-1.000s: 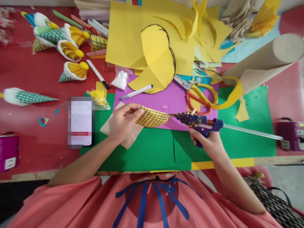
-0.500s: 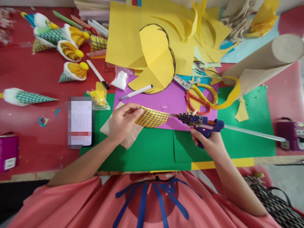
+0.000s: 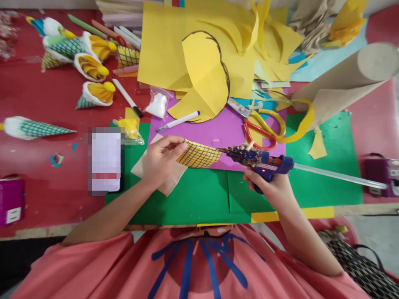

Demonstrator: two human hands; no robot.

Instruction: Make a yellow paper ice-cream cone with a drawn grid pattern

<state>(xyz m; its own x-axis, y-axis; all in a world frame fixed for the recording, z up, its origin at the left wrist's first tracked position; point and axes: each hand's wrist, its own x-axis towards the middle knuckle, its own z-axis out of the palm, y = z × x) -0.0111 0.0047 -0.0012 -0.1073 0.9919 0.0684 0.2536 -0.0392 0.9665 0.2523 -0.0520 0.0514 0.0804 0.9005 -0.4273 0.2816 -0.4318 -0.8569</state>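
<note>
Pinched between the thumb and fingers of my left hand (image 3: 163, 160) is a curved piece of yellow paper (image 3: 200, 154) with a dark grid drawn on it. My right hand (image 3: 272, 187) is wrapped around the handle of a blue hot glue gun (image 3: 258, 160), whose small red light is on. Its dark nozzle meets the upper right edge of the grid paper. A long clear glue stick (image 3: 339, 175) sticks out of the gun's back. Beneath my left hand lies a beige paper piece (image 3: 170, 182).
Yellow- and red-handled scissors (image 3: 264, 128) lie beyond the glue gun. A white marker (image 3: 179, 121) rests by a yellow cutout (image 3: 207, 79). Left are a phone (image 3: 106, 160), a bag of white material (image 3: 156, 104) and several paper cones (image 3: 96, 94). A brown paper roll (image 3: 346, 77) lies right.
The glue gun has shifted slightly left, so its nozzle now overlaps the paper's edge. The glue stick reaches farther right than before. My left hand and the grid paper have barely moved.
</note>
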